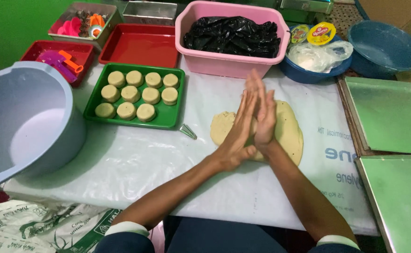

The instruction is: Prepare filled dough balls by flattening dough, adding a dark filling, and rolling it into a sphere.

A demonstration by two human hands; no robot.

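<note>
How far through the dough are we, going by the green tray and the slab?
Done: ten round pieces sit in the green tray, with room left on its right side. In hand: left hand and right hand are pressed palm to palm above the dough slab. Left: most of that slab lies unshaped on the white sheet.

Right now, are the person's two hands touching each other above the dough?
Touching. The head view shows the left hand and right hand pressed palm to palm, no gap between them, above the flattened dough.
</note>
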